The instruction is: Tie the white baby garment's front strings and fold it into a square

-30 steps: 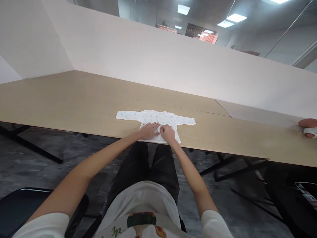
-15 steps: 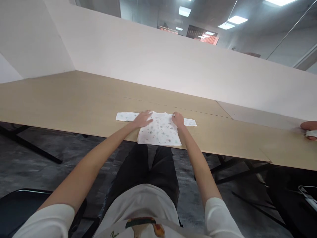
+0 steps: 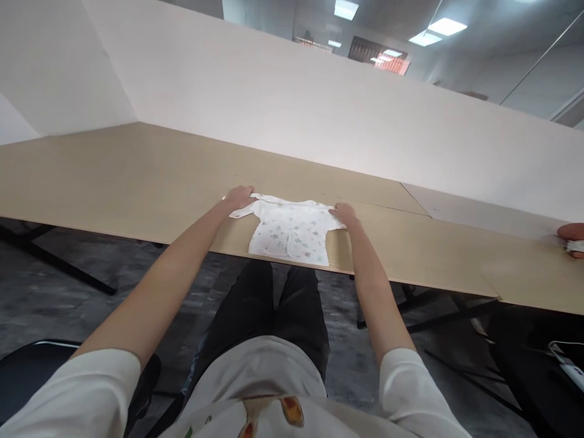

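Pale white partition panels (image 3: 255,97) rise behind a long, light wood-toned surface (image 3: 137,176), and above them a glass pane (image 3: 456,73) shows bright rectangular ceiling lights (image 3: 447,27). Near the front edge of the surface lies a small white long-sleeved cloth shirt (image 3: 292,231) with a scattered print of little dark and greenish figures. Its body is spread out with the hem close to that front edge and the neckline towards the partition; a ridge of cloth runs across the top between the hands.

The left hand (image 3: 240,198) is at the shirt's left sleeve, fingers curled and gripping the cloth along its upper edge. The right hand (image 3: 344,213) is at the opposite sleeve, fingers closed on the fabric near the shoulder, with part of the sleeve showing below the hand.

Well apart, at the right end of the surface, sits a rounded brown and white object (image 3: 572,234), cut off by the picture's border. Below at left stands a black chair (image 3: 36,371) on a mottled dark grey floor (image 3: 182,286).
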`<state>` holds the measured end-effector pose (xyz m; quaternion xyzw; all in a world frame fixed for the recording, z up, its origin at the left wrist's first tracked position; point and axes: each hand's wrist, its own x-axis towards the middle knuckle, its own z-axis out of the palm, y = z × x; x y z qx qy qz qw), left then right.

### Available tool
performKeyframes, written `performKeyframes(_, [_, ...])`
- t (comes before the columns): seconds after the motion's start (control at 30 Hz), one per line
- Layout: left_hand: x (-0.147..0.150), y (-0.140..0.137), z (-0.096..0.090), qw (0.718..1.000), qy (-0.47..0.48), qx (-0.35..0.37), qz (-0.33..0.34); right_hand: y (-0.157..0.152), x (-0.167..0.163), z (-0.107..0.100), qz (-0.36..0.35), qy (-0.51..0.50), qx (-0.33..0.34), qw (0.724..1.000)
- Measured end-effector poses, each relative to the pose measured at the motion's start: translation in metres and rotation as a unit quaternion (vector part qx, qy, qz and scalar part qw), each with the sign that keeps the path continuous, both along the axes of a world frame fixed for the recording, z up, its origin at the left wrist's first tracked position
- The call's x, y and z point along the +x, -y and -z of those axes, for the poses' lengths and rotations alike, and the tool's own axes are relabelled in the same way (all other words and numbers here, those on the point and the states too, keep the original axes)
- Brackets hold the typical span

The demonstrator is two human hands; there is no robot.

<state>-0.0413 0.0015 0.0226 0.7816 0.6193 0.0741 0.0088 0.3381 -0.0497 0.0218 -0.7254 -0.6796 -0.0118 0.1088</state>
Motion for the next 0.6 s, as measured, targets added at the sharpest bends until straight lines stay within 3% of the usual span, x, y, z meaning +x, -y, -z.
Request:
performKeyframes(0.1, [0.004, -0.006, -0.049, 0.996, 0.040, 0.080, -0.033, -0.008, 0.009, -0.047, 0.035, 0.055, 0.068, 0.996])
performKeyframes(0.17, [0.005, -0.005, -0.077, 0.986, 0.075, 0.141, -0.045, -0.009, 0.012, -0.076, 0.048, 0.079, 0.154, 0.984])
performKeyframes(0.27, [0.003, 0.005, -0.094, 0.973, 0.093, 0.209, -0.028, 0.000, 0.017, -0.096, 0.019, 0.115, 0.236, 0.965])
performKeyframes(0.37, [-0.008, 0.019, -0.076, 0.974, 0.051, 0.217, 0.040, 0.021, 0.023, -0.081, -0.047, 0.161, 0.249, 0.954])
performKeyframes(0.5, [-0.029, 0.043, -0.024, 0.968, -0.031, 0.187, 0.165, 0.060, 0.030, -0.030, -0.176, 0.242, 0.188, 0.935])
performKeyframes(0.6, [-0.042, 0.061, 0.010, 0.961, -0.084, 0.154, 0.215, 0.089, 0.035, 0.006, -0.263, 0.287, 0.143, 0.910])
